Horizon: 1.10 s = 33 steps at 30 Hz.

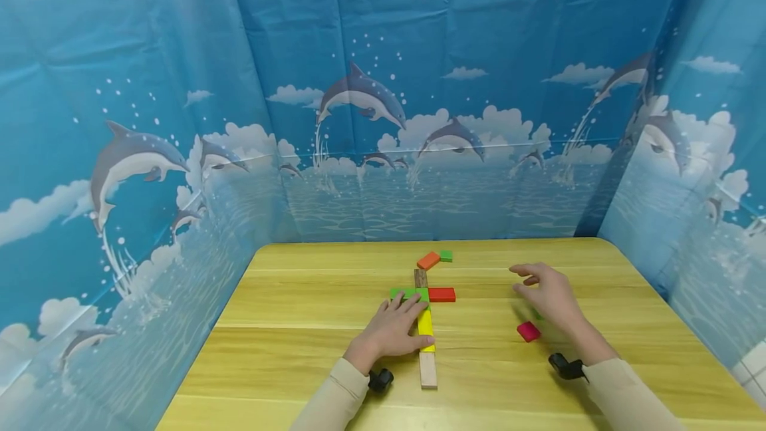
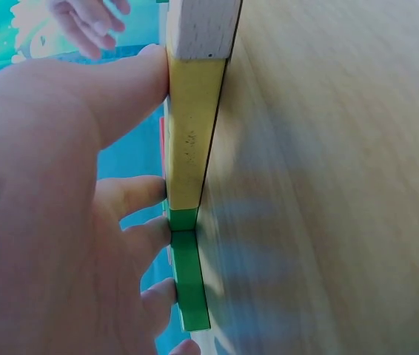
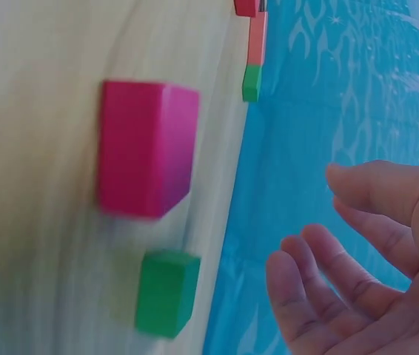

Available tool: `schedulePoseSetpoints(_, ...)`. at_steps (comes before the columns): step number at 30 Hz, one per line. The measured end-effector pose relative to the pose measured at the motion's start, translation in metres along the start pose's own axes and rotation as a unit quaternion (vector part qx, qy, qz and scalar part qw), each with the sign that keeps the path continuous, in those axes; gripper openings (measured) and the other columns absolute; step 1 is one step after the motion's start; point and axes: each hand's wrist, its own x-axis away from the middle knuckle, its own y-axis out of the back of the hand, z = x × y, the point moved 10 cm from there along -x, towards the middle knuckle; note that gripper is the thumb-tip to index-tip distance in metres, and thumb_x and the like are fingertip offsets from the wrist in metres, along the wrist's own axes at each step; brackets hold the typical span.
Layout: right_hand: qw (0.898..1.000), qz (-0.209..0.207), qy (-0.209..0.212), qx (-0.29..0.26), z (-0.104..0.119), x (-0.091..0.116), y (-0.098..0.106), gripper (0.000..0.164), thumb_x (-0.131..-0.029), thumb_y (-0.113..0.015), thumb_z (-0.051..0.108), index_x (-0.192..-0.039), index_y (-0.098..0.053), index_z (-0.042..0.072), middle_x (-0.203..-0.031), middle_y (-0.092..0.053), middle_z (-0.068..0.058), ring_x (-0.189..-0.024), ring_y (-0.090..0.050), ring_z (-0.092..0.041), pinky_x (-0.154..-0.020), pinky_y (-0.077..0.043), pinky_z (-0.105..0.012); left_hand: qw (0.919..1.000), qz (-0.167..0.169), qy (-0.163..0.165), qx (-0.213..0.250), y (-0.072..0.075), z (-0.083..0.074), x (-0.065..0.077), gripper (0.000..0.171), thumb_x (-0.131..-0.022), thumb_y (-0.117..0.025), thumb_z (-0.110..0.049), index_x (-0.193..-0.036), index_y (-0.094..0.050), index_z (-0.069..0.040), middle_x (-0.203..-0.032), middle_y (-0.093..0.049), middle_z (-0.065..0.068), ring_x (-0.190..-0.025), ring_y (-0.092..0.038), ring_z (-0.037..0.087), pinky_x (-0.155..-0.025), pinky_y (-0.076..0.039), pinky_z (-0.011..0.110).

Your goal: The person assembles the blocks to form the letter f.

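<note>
My left hand point(image 1: 391, 330) lies over a row of flat blocks, its fingers spread. Its fingertips touch the green blocks point(image 2: 189, 277), and its thumb rests on the yellow block point(image 1: 425, 324). A pale wooden block point(image 1: 428, 371) adjoins the yellow one at the near end. At the far end stands a dark brown block point(image 1: 421, 278), with a red block point(image 1: 443, 294) sticking out to the right. My right hand point(image 1: 550, 294) hovers with nothing in its loosely bent fingers. Below it are a crimson block point(image 3: 146, 148) and a small green block point(image 3: 166, 296), partly hidden in the head view.
An orange block point(image 1: 428, 260) and a small green block point(image 1: 446, 256) lie at the table's far side. Yellow wood-grain covers the table point(image 1: 299, 324). A dolphin-printed curtain point(image 1: 371, 185) stands behind it and along both sides. Black wrist devices point(image 1: 565, 366) sit below both hands.
</note>
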Motion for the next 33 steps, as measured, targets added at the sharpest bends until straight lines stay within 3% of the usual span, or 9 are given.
schedulePoseSetpoints(10, 1.0, -0.015, 0.001, 0.022, -0.019, 0.026, 0.015, 0.039, -0.092, -0.075, 0.014, -0.129, -0.068, 0.004, -0.121, -0.063, -0.022, -0.103, -0.063, -0.042, -0.075, -0.056, -0.052, 1.0, -0.001, 0.0, -0.003, -0.001, 0.001, -0.001, 0.078, -0.098, -0.048, -0.066, -0.16, -0.032, -0.022, -0.166, -0.022, 0.003, -0.152, -0.017, 0.034, -0.118, -0.019, 0.059)
schedulePoseSetpoints(22, 0.998, 0.043, -0.038, 0.019, -0.054, 0.039, 0.002, 0.043, -0.092, -0.076, 0.024, -0.13, -0.068, 0.007, -0.127, -0.061, -0.024, -0.109, -0.06, -0.045, -0.082, -0.052, -0.058, 1.0, 0.002, -0.005, 0.001, -0.002, -0.001, 0.002, 0.077, -0.098, -0.05, -0.064, -0.159, -0.034, -0.021, -0.166, -0.023, 0.005, -0.152, -0.017, 0.035, -0.117, -0.02, 0.06)
schedulePoseSetpoints(33, 0.997, 0.071, -0.034, 0.021, -0.059, 0.041, -0.001, 0.041, -0.09, -0.078, 0.025, -0.127, -0.07, 0.009, -0.126, -0.064, -0.021, -0.113, -0.061, -0.046, -0.088, -0.05, -0.059, 1.0, -0.003, -0.002, -0.008, -0.001, 0.001, 0.002, 0.077, -0.098, -0.047, -0.066, -0.16, -0.032, -0.022, -0.166, -0.023, 0.003, -0.152, -0.018, 0.034, -0.118, -0.02, 0.059)
